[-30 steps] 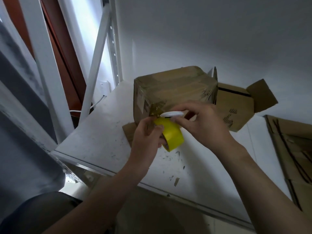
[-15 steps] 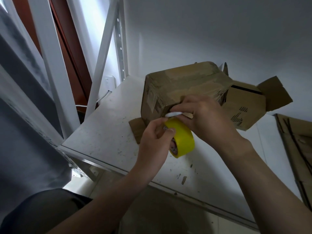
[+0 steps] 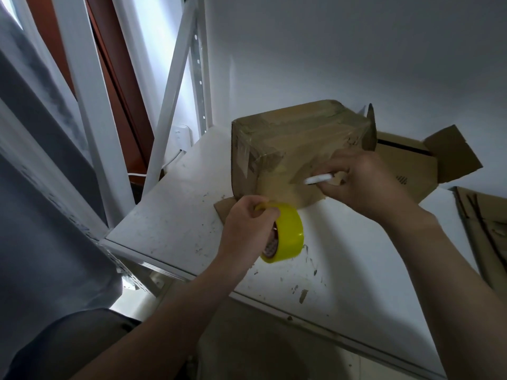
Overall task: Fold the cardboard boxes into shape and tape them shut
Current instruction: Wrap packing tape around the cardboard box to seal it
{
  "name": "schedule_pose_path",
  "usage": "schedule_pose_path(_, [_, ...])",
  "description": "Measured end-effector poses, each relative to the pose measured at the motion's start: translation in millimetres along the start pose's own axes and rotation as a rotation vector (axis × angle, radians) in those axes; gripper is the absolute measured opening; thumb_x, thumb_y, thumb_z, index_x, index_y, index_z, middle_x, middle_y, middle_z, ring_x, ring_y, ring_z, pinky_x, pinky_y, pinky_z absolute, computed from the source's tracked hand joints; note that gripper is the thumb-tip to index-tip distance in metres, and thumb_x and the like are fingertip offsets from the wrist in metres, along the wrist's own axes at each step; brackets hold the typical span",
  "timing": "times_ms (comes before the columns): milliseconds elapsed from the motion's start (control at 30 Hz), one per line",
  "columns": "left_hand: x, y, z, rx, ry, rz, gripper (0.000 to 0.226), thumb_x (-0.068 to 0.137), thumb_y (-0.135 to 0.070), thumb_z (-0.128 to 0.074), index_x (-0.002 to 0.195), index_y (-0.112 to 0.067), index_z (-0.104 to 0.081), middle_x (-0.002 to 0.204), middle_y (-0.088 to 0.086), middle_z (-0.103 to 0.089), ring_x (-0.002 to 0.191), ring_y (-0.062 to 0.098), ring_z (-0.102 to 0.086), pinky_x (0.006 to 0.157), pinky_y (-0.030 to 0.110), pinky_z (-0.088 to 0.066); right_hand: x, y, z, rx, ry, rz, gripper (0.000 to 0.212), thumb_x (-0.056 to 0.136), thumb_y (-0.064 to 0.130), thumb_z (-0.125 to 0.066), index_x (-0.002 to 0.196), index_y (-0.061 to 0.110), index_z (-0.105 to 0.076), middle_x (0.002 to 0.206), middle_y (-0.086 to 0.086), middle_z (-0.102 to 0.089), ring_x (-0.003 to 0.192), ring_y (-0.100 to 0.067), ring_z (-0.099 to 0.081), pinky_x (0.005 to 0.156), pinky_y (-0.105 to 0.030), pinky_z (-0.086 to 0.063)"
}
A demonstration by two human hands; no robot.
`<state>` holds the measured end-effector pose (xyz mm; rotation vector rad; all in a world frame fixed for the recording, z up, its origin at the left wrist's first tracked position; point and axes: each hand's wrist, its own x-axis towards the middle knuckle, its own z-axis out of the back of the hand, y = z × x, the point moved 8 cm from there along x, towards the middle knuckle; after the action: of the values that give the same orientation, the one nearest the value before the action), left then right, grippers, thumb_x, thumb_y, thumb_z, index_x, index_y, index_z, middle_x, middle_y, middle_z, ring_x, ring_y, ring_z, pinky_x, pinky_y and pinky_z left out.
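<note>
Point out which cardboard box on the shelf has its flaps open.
The brown cardboard box at the back right, beyond the right hand: its flaps stand open, while the nearer tape-wrapped cardboard box is closed.

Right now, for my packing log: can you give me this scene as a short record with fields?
left hand: grips the yellow tape roll
right hand: holds a white pen-like tool by the near side of the taped box
taped box: closed, standing on the white table
second box: behind the taped box, flaps open
flat cardboard: lies at the table's right edge
</note>
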<state>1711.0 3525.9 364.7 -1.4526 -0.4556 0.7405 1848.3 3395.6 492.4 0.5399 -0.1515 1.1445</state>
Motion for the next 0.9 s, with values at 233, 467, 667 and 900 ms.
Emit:
schedule_pose_path(233, [1,9,-8,0.066,0.071,0.059,0.031,0.089,-0.029,-0.067,0.117,-0.04,-0.059,0.111,-0.014,-0.059,0.104,0.021,-0.067,0.093,0.045,-0.058,-18,-38,-33,0.188,0.299,-0.294,0.009,0.09,0.024,-0.07,0.092,0.029,-0.077,0.09,0.011,-0.073,0.078,-0.008,-0.065,0.065,-0.022,-0.049])
schedule_pose_path(467, [2,4,3,0.311,0.024,-0.025,0.023,0.084,-0.039,-0.06,0.107,-0.042,-0.058,0.099,-0.019,-0.059,0.097,0.016,-0.064,0.082,0.038,-0.056,-62,-78,-86,0.072,0.651,-0.424,0.017,0.09,0.017,-0.071,0.098,0.032,-0.077,0.095,0.014,-0.072,0.081,0.003,-0.064,0.065,-0.01,-0.043])
schedule_pose_path(667, [2,-16,28,0.487,-0.076,-0.104,0.031,0.078,-0.055,-0.047,0.097,-0.037,-0.062,0.092,-0.015,-0.06,0.083,0.008,-0.056,0.065,0.025,-0.037,-29,-53,-45,0.069,0.149,-0.265,0.011,0.095,0.013,-0.067,0.096,0.016,-0.077,0.095,0.003,-0.073,0.073,0.0,-0.061,0.068,-0.016,-0.047])
schedule_pose_path(900, [10,-32,49,0.449,-0.062,-0.089,0.033,0.085,-0.054,-0.049,0.107,-0.033,-0.063,0.095,-0.016,-0.06,0.089,0.012,-0.058,0.078,0.033,-0.045,3,18,0,0.014,-0.401,0.062,0.026,0.103,0.022,-0.057,0.122,0.015,-0.073,0.115,-0.003,-0.068,0.107,-0.023,-0.057,0.097,-0.034,-0.042])
